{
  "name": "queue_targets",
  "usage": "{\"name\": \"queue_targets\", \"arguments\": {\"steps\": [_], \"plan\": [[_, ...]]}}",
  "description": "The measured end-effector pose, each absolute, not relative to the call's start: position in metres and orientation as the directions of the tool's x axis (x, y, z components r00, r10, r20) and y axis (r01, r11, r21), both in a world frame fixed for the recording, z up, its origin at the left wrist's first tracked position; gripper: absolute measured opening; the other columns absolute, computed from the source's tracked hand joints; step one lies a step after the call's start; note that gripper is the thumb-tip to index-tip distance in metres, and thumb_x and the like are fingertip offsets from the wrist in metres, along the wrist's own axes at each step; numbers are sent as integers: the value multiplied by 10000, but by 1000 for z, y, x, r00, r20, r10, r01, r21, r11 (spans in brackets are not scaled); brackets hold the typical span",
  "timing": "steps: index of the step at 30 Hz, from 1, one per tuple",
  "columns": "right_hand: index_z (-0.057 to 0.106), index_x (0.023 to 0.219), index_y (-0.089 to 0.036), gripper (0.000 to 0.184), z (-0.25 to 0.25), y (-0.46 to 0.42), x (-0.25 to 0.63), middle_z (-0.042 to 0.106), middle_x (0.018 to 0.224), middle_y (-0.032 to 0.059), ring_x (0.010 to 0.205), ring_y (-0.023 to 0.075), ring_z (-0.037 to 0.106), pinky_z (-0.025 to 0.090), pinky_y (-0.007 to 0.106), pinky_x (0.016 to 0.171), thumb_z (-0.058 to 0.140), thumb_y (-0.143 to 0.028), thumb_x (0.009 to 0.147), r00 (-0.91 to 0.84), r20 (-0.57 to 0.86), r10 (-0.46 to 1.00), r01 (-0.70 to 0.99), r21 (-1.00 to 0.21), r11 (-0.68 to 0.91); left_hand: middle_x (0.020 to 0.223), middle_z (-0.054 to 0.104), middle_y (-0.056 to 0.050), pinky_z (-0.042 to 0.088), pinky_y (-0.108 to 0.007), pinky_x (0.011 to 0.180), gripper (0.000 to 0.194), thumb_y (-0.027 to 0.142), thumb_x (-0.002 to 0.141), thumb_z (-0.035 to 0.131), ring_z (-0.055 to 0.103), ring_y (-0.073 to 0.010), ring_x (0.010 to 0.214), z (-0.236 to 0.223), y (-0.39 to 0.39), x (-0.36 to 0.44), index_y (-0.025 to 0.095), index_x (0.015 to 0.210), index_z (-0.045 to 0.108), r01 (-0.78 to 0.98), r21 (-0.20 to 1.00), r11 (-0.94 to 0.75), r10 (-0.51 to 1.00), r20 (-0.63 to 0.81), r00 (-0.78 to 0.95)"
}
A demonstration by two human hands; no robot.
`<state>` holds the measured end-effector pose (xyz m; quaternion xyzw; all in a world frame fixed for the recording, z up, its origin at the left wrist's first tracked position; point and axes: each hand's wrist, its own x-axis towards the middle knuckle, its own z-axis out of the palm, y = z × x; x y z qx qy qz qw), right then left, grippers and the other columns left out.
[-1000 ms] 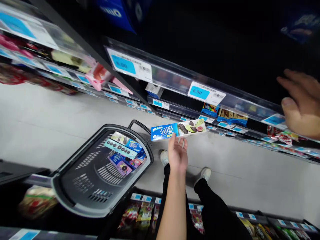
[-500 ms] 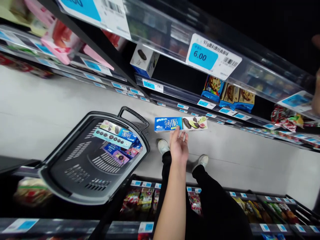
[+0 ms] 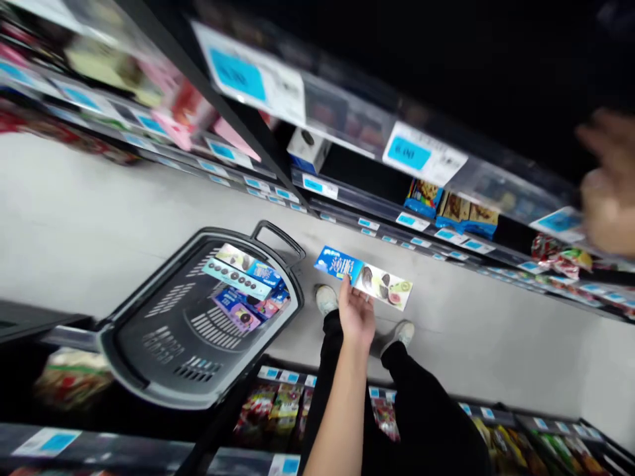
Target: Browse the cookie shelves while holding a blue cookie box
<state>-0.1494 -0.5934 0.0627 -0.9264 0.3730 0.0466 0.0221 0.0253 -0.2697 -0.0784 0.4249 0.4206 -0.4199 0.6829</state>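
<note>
My left hand (image 3: 356,316), palm up, is closed on one long box of sandwich cookies (image 3: 383,285), blue at one end and white with cookie and fruit pictures at the other. The thumb lies on its face, the fingers underneath. The box is tilted, its right end lower in the view. At the far right, my right hand (image 3: 608,185) is blurred beside the upper shelf edge, fingers and thumb apart with nothing seen between them. Left of the held box stands a grey shopping basket (image 3: 173,390) with several cookie boxes (image 3: 238,281) at its far end.
A dark shelf (image 3: 342,175) carries price tags, a white-and-blue box (image 3: 307,151) and blue cookie packs (image 3: 421,197). More shelves with snack bags (image 3: 285,406) run behind my legs. My shoes (image 3: 326,299) stand on the pale floor (image 3: 476,330) between them.
The held box has turned, its right end dropping lower in the view. My right hand has come further into view from the right edge. The whole view has shifted slightly.
</note>
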Motion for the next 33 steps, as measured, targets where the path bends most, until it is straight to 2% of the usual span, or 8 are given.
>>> {"name": "queue_targets", "arguments": {"steps": [2, 4, 11, 14, 16, 19, 21, 33], "plan": [[426, 1532, -56, 661, 67, -587, -142, 325, 1656, 136, 1554, 248, 236, 215, 446, 1264, 203, -475, 1072, 765, -62, -641, -643, -62, -763, 781, 639, 19, 473, -213, 656, 254, 367, 805, 800, 603, -89, 664, -56, -263, 21, 177, 881, 651, 928, 232, 290, -187, -938, 293], [458, 1506, -34, 580, 67, -585, -141, 347, 1637, 183, 1555, 233, 228, 230, 456, 1268, 295, -381, 1072, 766, -72, -639, -642, -48, -765, 888, 674, -11, 505, -226, 706, 268, 325, 788, 817, 644, -111, 754, -28, -256, 17, 180, 949, 659, 925, 253, 282, -193, -930, 314], [493, 1488, -97, 569, 67, -590, -134, 428, 1598, 168, 1514, 316, 340, 270, 525, 1245, 390, -360, 995, 727, -93, -681, -687, -86, -722, 1154, 679, -84, 543, -267, 805, 230, 272, 865, 726, 670, -166, 961, 86, -244, 16, 197, 1076, 671, 862, 417, 288, -216, -849, 483], [556, 1415, -130, 533, 90, -577, -124, 517, 1523, 182, 1473, 350, 403, 280, 581, 1229, 465, -349, 937, 657, -117, -745, -745, -254, -617, 1130, 683, -79, 551, -264, 824, 160, 250, 928, 655, 671, -160, 974, 138, -251, 18, 199, 1079, 667, 820, 472, 323, -247, -795, 555], [586, 1347, -139, 493, 106, -558, -120, 571, 1440, 195, 1373, 334, 524, 382, 529, 1188, 493, -331, 903, 615, -32, -788, -718, -436, -543, 1078, 683, -67, 557, -264, 843, 109, 221, 958, 608, 673, -151, 966, 166, -258, 21, 197, 1048, 663, 798, 483, 361, -265, -767, 584], [652, 1121, -181, 343, 126, -512, -124, 654, 1176, 154, 1047, 271, 699, 584, 426, 973, 555, -379, 857, 528, 59, -847, -499, -786, -365, 999, 679, -51, 561, -270, 856, 87, 229, 981, 580, 676, -143, 922, 197, -271, 28, 194, 996, 658, 774, 473, 421, -327, -717, 616], [648, 913, -208, 246, 136, -476, -133, 656, 974, 92, 880, 235, 704, 625, 391, 857, 626, -435, 822, 504, 16, -864, -362, -904, -228, 979, 675, -39, 561, -275, 857, 94, 249, 986, 582, 673, -138, 901, 211, -279, 36, 197, 988, 661, 763, 468, 446, -367, -682, 633], [483, 642, -226, 385, 120, -273, -172, 581, 637, 1, 649, 177, 621, 543, 281, 654, 801, -435, 584, 141, -449, -882, -308, -867, 392, 979, 629, -43, 553, -279, 887, 66, 257, 981, 595, 646, -129, 891, 266, -315, 122, 195, 957, 600, 837, 459, 298, -535, -646, 545]]}}
